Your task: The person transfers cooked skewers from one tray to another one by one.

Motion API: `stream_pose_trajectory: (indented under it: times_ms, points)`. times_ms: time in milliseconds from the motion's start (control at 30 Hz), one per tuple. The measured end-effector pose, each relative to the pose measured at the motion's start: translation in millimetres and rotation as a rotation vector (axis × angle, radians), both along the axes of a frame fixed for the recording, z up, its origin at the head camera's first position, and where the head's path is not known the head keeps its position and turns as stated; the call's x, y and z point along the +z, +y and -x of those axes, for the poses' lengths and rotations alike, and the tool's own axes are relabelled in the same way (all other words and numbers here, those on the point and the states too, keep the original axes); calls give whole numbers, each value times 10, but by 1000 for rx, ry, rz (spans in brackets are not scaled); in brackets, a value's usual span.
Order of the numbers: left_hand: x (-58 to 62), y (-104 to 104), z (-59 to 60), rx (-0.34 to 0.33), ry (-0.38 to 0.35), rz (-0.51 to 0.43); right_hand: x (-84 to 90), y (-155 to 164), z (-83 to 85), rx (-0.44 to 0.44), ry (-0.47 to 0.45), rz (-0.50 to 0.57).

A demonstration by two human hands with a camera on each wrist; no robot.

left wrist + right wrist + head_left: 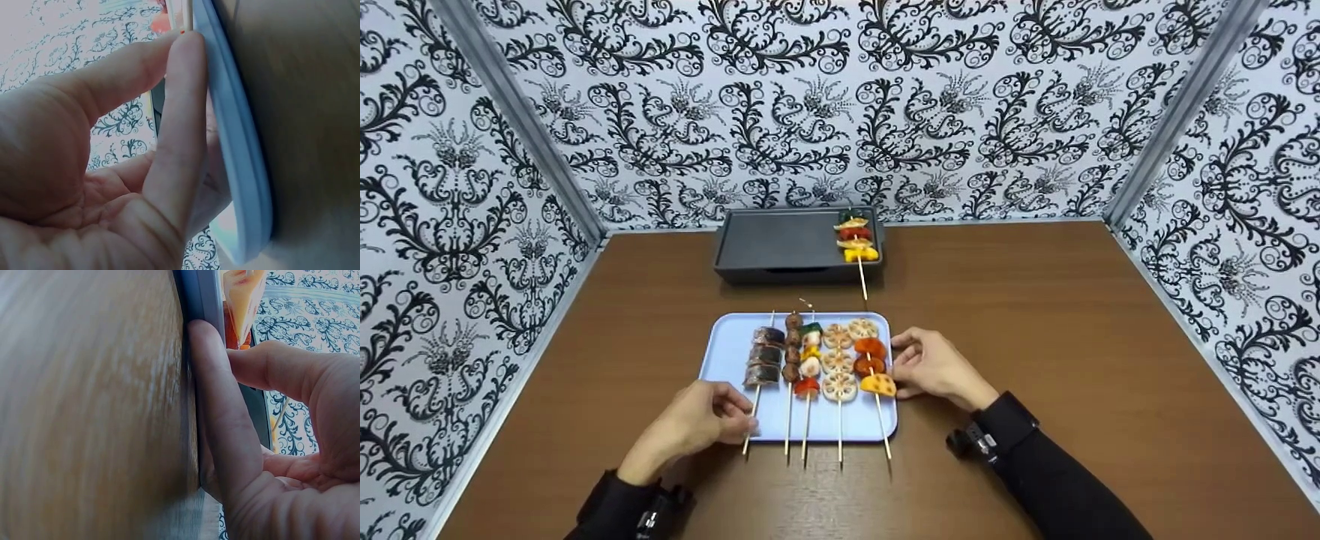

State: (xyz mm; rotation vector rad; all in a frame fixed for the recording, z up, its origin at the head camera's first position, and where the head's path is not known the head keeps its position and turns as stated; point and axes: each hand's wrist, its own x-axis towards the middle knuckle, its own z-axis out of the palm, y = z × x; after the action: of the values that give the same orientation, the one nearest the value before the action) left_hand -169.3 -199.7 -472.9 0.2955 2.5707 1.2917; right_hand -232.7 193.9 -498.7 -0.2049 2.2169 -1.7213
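Observation:
A pale blue tray (727, 343) holds several skewers side by side, their sticks jutting over its front edge. Leftmost is a skewer of dark-skinned fish pieces (766, 355); my left hand (701, 417) pinches its bare stick (188, 14) between thumb and index finger at the tray's front left corner. Beside it lie a meatball skewer (792, 339), a mixed vegetable skewer (810, 366) and a lotus root skewer (838, 361). Rightmost is a skewer with red and yellow pieces (877, 385). My right hand (936, 367) grips the tray's right rim, index finger against the outer wall.
Behind the tray stands a dark grey griddle (780, 238). On its right end lies another vegetable skewer (855, 234), its stick overhanging the front. The brown wooden table (1035, 300) is bounded by patterned walls (825, 112) at the back and sides.

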Motion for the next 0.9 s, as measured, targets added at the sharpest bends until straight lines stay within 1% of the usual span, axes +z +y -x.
stream_pose_trajectory:
  times_ms: [67,233,267,433,567,667,900]
  points:
    - [23,-6,-2,28,-7,-10,2,2,4,1,-2,-4]
    - [83,-7,16,107,-42,-85,-1,13,18,4,-7,10]
    - [96,-2,23,119,-41,-95,-2,17,20,5,-6,13]
    - [153,28,61,165,19,-91,-9,34,24,5,-7,15]
    - [198,59,98,177,56,-105,-13,33,18,3,-11,18]
    - [237,84,132,171,88,-115,-12,26,11,10,-8,21]
    - [324,168,246,154,155,-187,1,16,1,38,10,26]
